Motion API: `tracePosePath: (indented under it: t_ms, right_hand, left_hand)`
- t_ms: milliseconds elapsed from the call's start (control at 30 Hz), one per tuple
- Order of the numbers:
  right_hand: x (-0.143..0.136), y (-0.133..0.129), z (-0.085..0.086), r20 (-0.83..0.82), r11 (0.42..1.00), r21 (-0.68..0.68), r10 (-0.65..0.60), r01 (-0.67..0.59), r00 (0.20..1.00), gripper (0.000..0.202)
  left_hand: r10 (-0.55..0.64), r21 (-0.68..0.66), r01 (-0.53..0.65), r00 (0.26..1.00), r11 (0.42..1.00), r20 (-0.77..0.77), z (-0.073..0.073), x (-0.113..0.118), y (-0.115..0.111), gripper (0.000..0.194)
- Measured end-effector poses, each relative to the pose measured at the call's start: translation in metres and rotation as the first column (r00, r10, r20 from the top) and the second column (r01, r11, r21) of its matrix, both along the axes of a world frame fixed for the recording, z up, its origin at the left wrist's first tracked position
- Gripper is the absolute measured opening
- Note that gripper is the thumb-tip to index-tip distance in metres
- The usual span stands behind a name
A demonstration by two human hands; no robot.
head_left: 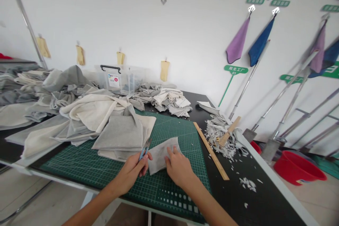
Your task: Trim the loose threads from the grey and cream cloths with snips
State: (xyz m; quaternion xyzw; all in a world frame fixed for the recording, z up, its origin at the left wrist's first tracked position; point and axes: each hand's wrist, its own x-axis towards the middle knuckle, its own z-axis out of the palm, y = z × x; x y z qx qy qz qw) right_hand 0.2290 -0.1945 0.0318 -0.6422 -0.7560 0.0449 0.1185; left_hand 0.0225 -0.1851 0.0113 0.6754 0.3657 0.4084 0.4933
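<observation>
My left hand (136,166) is closed around a pair of scissors with light blue handles (143,152), the blades pointing up and away. Right beside it, a small folded grey cloth (160,155) lies on a green cutting mat (182,130). My right hand (178,166) rests on this cloth's right part with its fingers spread. Behind my left hand lies a stack of grey and cream cloths (119,132), partly over the mat.
A wooden ruler (212,152) lies along the mat's right edge. Beyond it are a heap of scraps (221,137) and a second wooden strip (230,130). More cloth (164,97) is piled near a clear plastic bin (113,81). Red basins (299,166) stand on the floor at right.
</observation>
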Motion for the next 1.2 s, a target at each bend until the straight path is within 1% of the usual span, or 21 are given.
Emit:
tracePosePath:
  t_ms: [100, 167, 267, 367, 433, 500, 533, 600, 633, 700, 767, 833, 900, 967, 1033, 1067, 1133, 1200]
  right_hand:
    - [0.016, -0.001, 0.013, -0.06, 0.999, 0.047, 0.022, -0.019, 0.998, 0.04]
    - [0.025, 0.0, 0.015, -0.135, 0.995, 0.094, 0.049, -0.036, 0.99, 0.039]
    - [0.037, 0.002, 0.007, -0.251, 0.988, 0.153, 0.067, -0.029, 0.966, 0.036]
    - [0.056, 0.004, -0.004, -0.336, 0.977, 0.206, 0.019, 0.054, 0.942, 0.031]
    - [0.075, 0.008, -0.009, -0.345, 0.964, 0.24, -0.026, 0.115, 0.938, 0.029]
    - [0.094, 0.015, -0.01, -0.313, 0.952, 0.275, -0.044, 0.135, 0.949, 0.029]
    - [0.102, 0.02, -0.011, -0.286, 0.95, 0.287, -0.038, 0.123, 0.957, 0.03]
    - [0.112, 0.031, -0.013, -0.217, 0.959, 0.278, 0.011, 0.051, 0.976, 0.036]
    - [0.114, 0.036, -0.015, -0.176, 0.969, 0.248, 0.05, -0.005, 0.983, 0.039]
    - [0.113, 0.047, -0.02, -0.099, 0.983, 0.146, 0.124, -0.109, 0.987, 0.044]
    - [0.112, 0.054, -0.028, -0.029, 0.988, 0.056, 0.148, -0.146, 0.989, 0.049]
    - [0.115, 0.054, -0.037, 0.038, 0.994, 0.039, 0.1, -0.101, 0.994, 0.052]
    - [0.124, 0.048, -0.046, 0.101, 0.996, 0.084, 0.009, -0.018, 0.995, 0.054]
    - [0.137, 0.041, -0.051, 0.157, 0.989, 0.131, -0.085, 0.065, 0.984, 0.054]
    - [0.146, 0.037, -0.049, 0.203, 0.981, 0.157, -0.149, 0.117, 0.968, 0.052]
    - [0.148, 0.037, -0.045, 0.212, 0.978, 0.169, -0.158, 0.124, 0.964, 0.05]
    - [0.145, 0.045, -0.033, 0.188, 0.975, 0.205, -0.124, 0.085, 0.974, 0.047]
    - [0.135, 0.063, -0.019, 0.116, 0.966, 0.256, -0.055, 0.023, 0.992, 0.046]
  left_hand:
    - [-0.035, 0.032, 0.037, 0.998, 0.999, -0.052, 0.008, 0.007, 0.007, 0.037]
    - [-0.062, 0.053, 0.066, 0.995, 0.996, -0.077, 0.014, 0.014, 0.014, 0.036]
    - [-0.124, 0.055, 0.132, 0.985, 0.99, -0.122, 0.021, 0.026, 0.026, 0.037]
    - [-0.168, 0.051, 0.178, 0.973, 0.983, -0.156, 0.023, 0.035, 0.04, 0.038]
    - [-0.177, 0.044, 0.186, 0.971, 0.981, -0.157, 0.02, 0.042, 0.05, 0.038]
    - [-0.19, 0.02, 0.194, 0.972, 0.981, -0.135, 0.013, 0.049, 0.059, 0.039]
    - [-0.198, 0.0, 0.199, 0.973, 0.98, -0.116, 0.009, 0.053, 0.062, 0.039]
    - [-0.213, -0.043, 0.21, 0.974, 0.977, -0.074, 0.001, 0.061, 0.066, 0.04]
    - [-0.221, -0.058, 0.218, 0.973, 0.974, -0.063, -0.003, 0.064, 0.067, 0.04]
    - [-0.238, -0.068, 0.233, 0.969, 0.97, -0.073, -0.009, 0.067, 0.066, 0.039]
    - [-0.245, -0.046, 0.241, 0.963, 0.969, -0.113, -0.012, 0.064, 0.063, 0.036]
    - [-0.234, -0.013, 0.234, 0.962, 0.972, -0.141, -0.012, 0.059, 0.06, 0.033]
    - [-0.221, 0.024, 0.227, 0.963, 0.974, -0.151, -0.009, 0.054, 0.058, 0.032]
    - [-0.221, 0.062, 0.234, 0.961, 0.97, -0.166, -0.005, 0.051, 0.055, 0.032]
    - [-0.23, 0.083, 0.249, 0.954, 0.965, -0.19, -0.002, 0.051, 0.054, 0.031]
    - [-0.236, 0.082, 0.256, 0.951, 0.963, -0.199, -0.001, 0.052, 0.053, 0.03]
    - [-0.243, 0.061, 0.26, 0.949, 0.964, -0.201, 0.0, 0.053, 0.052, 0.027]
    - [-0.25, 0.036, 0.26, 0.951, 0.965, -0.183, 0.0, 0.055, 0.052, 0.026]
